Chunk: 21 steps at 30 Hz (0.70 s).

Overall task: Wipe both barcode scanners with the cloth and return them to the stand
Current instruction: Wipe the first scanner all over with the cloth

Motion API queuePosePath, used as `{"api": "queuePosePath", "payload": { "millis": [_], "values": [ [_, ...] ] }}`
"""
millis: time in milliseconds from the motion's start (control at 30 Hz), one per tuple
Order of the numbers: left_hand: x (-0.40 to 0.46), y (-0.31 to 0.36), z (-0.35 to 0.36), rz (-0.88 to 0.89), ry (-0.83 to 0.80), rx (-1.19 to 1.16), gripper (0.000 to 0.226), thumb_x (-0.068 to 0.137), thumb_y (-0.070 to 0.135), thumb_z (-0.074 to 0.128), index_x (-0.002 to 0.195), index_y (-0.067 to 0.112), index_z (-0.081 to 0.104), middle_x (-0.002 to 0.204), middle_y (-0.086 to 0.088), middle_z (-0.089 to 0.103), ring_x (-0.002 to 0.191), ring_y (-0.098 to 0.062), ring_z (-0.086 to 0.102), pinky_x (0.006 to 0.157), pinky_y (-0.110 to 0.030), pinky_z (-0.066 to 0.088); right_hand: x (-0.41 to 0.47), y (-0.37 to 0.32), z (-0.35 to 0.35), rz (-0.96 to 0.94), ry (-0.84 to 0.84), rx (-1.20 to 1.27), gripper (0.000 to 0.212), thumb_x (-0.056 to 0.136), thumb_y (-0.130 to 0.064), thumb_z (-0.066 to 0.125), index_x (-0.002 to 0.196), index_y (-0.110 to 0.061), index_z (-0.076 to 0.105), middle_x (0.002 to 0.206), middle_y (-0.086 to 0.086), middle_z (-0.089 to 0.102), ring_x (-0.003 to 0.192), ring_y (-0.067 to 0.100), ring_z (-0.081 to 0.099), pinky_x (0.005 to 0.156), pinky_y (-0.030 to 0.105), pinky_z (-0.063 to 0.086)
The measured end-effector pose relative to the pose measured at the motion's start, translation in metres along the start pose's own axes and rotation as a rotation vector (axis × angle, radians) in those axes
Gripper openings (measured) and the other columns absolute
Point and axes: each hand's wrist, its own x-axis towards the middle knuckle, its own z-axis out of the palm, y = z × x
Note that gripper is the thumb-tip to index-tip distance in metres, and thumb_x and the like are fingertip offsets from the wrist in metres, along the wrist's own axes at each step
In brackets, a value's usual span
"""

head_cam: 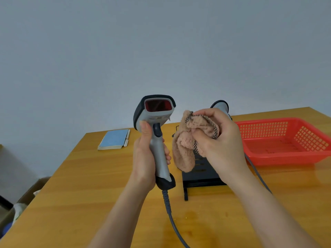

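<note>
Early going, I judge — the left hand (146,158) grips one scanner (155,126) upright, the right hand (215,138) pinches the bunched cloth (186,149) just beside it, not touching, and the second scanner (221,106) waits on the stand (202,174) — wiping and returns remain.

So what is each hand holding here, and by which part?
The left hand grips a barcode scanner by its grey handle, thumb near the trigger. The right hand pinches the bunched upper part of a pink cloth.
</note>
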Motion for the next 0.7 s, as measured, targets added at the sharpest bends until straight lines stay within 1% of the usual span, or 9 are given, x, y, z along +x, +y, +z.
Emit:
{"api": "queuePosePath", "payload": {
  "millis": [67,133,200,233,367,467,533,600,700],
  "values": [
    [-0.002,0.0,0.003,0.022,-0.013,0.016,0.067,0.074,0.071,0.038,0.068,0.01,0.063,0.053,-0.004,0.057,0.045,-0.016,0.054,0.043,-0.024,0.047,-0.001,-0.001,0.004,0.057,-0.003,0.111,0.028,0.084,0.002,0.066,0.095,-0.024,0.064,0.091,-0.017,0.067,0.09,0.003,0.065,0.072,0.017,0.054],
    [-0.004,-0.001,0.009,0.029,-0.061,0.026,0.065,0.086,0.065,0.033,0.066,0.018,0.072,0.058,-0.002,0.064,0.051,-0.015,0.061,0.046,-0.025,0.051,-0.003,-0.002,0.01,0.091,-0.023,0.157,0.024,0.085,-0.002,0.067,0.097,-0.022,0.063,0.094,-0.008,0.069,0.09,0.007,0.067,0.074,0.021,0.056],
    [-0.007,-0.001,0.012,0.003,-0.075,0.023,0.071,0.096,0.056,0.027,0.055,0.017,0.069,0.049,-0.001,0.06,0.044,-0.012,0.058,0.042,-0.023,0.049,-0.004,0.0,0.014,0.116,-0.01,0.155,0.021,0.084,-0.004,0.068,0.095,-0.022,0.063,0.091,-0.005,0.069,0.088,0.007,0.067,0.072,0.019,0.054],
    [-0.007,-0.001,0.012,0.013,-0.077,0.037,0.072,0.096,0.056,0.026,0.053,0.015,0.066,0.047,-0.003,0.058,0.042,-0.013,0.056,0.041,-0.023,0.048,-0.004,0.001,0.014,0.134,0.001,0.159,0.021,0.084,-0.004,0.069,0.094,-0.021,0.064,0.09,-0.005,0.07,0.086,0.007,0.068,0.071,0.019,0.054],
    [-0.009,0.003,0.013,0.092,-0.181,0.065,0.065,0.083,0.066,0.03,0.063,0.021,0.074,0.059,-0.012,0.064,0.049,-0.022,0.059,0.046,-0.029,0.051,-0.005,0.008,0.015,0.179,-0.056,0.12,0.023,0.086,0.002,0.063,0.096,-0.019,0.065,0.088,-0.004,0.072,0.083,0.007,0.07,0.072,0.021,0.056],
    [-0.009,0.005,0.01,0.101,-0.26,0.086,0.067,0.079,0.07,0.039,0.072,0.01,0.069,0.058,-0.01,0.063,0.048,-0.019,0.058,0.047,-0.027,0.049,-0.006,0.011,0.012,0.186,-0.147,0.029,0.026,0.089,0.002,0.058,0.1,-0.02,0.067,0.081,-0.009,0.072,0.075,0.001,0.067,0.064,0.017,0.052],
    [-0.007,0.007,0.008,0.11,-0.274,0.098,0.067,0.083,0.068,0.041,0.085,0.006,0.068,0.066,-0.007,0.067,0.056,-0.017,0.063,0.054,-0.026,0.051,-0.005,0.011,0.008,0.197,-0.144,0.02,0.028,0.088,0.002,0.059,0.096,-0.024,0.069,0.074,-0.011,0.071,0.069,0.0,0.066,0.057,0.015,0.049],
    [-0.005,0.009,0.005,0.117,-0.247,0.099,0.067,0.084,0.063,0.04,0.1,0.004,0.067,0.077,-0.005,0.072,0.069,-0.017,0.069,0.061,-0.026,0.054,-0.005,0.01,0.005,0.2,-0.092,0.053,0.028,0.086,0.001,0.062,0.092,-0.026,0.069,0.08,-0.006,0.072,0.076,0.006,0.068,0.063,0.019,0.054],
    [-0.003,0.011,0.004,0.097,-0.194,0.096,0.06,0.081,0.06,0.039,0.103,0.012,0.068,0.081,0.0,0.075,0.075,-0.013,0.071,0.064,-0.025,0.056,-0.006,0.007,0.006,0.228,-0.042,0.19,0.025,0.086,-0.001,0.065,0.092,-0.024,0.07,0.088,-0.003,0.073,0.087,0.012,0.069,0.074,0.025,0.056]
  ]
}}
